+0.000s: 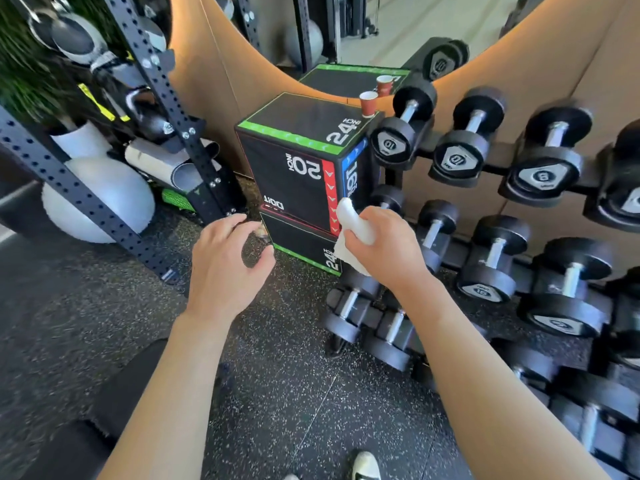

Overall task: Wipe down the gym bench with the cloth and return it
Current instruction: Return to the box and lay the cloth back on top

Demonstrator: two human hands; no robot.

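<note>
My right hand (386, 252) grips a bunched white cloth (353, 223), which sticks up above my fist and hangs a little below it. It hovers in front of the black plyo box (298, 161), beside the dumbbell rack. My left hand (225, 268) floats to the left of it at the same height, fingers loosely curled and holding nothing. A black padded surface (104, 403) shows at the lower left edge; I cannot tell whether it is the gym bench.
A rack of black dumbbells (485, 161) fills the right side. A red paper cup (368, 103) stands on the plyo box by a mirror. A black perforated rack upright (79, 199), a grey exercise ball (104, 206) and rolled mats stand at left. Speckled rubber floor (311, 393) lies below.
</note>
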